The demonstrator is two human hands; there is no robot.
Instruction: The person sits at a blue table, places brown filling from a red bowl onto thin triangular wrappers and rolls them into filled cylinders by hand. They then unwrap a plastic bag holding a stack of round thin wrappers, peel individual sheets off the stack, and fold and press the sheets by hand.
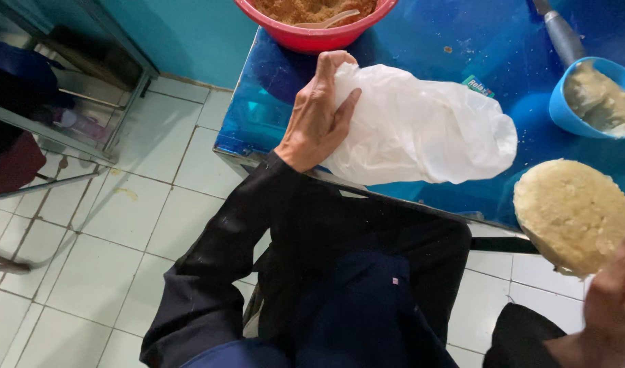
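Note:
My left hand grips the end of a white plastic bag that lies puffed up on the blue table. My right hand is at the lower right corner and holds a flat round disc of pale yellow dough from below, just off the table's front edge. A black sleeve covers my left arm, and my dark lap fills the bottom middle.
A red bowl of brown crumbly filling with a spoon sits at the table's far edge. A blue bowl of pale paste stands at the right, a grey handle behind it. White floor tiles and a metal rack lie to the left.

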